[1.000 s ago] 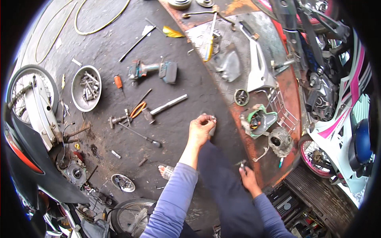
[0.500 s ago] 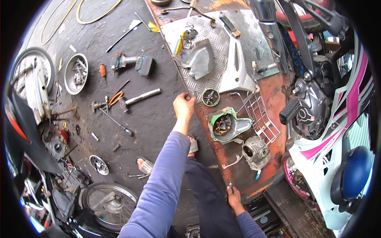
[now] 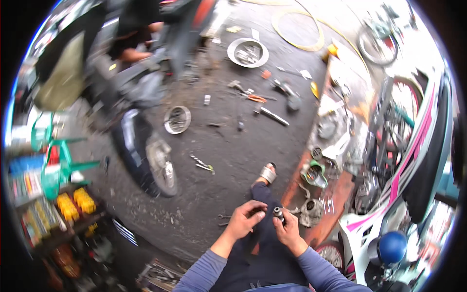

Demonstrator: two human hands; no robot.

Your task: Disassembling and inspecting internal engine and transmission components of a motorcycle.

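Observation:
My right hand (image 3: 289,229) is wrapped round a short dark cylindrical tool with a round metal socket-like end (image 3: 278,212), which points up and away from me. To its left, my left hand (image 3: 246,220) is closed, fingers curled towards the tool but apart from it. Whatever its fingertips hold, if anything, is too small to make out. Both hands are in front of my dark trousers. Past them on the right, a grey engine cylinder part (image 3: 310,212) and a green-edged engine cover (image 3: 315,174) lie on the rusty orange platform (image 3: 327,226).
On the dark floor lie a hammer (image 3: 272,115), a cordless drill (image 3: 291,97), and metal bowls of parts (image 3: 262,59) (image 3: 178,120). A wheel (image 3: 154,155) stands at the left; a person's arm (image 3: 135,54) shows behind. A white-and-pink motorcycle (image 3: 374,214) lines the right side.
My view has swung left. My left hand has come back from over the platform's edge to beside my right hand, which has risen with the dark tool in it.

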